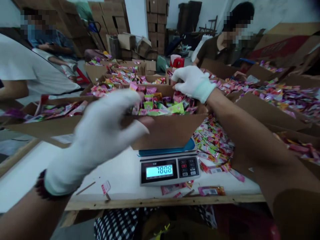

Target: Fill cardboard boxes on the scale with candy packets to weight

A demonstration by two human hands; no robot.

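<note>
Left hand [100, 133] blurred, grip unclear | right hand [192, 81] closed on sachets [160, 103] | box [165, 130] on scale [168, 170] nearly full, filling seemingly unfinished

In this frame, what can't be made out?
- Left hand: motion-blurred; grip unclear.
- Right hand: fingers curled away over the box; any packet held is hidden.
- Scale platform: covered by the box.
- Packets: print too small to read.

the left hand [105, 133] is motion-blurred; the scale [168, 168] is partly hidden under the box [170, 131].
</note>
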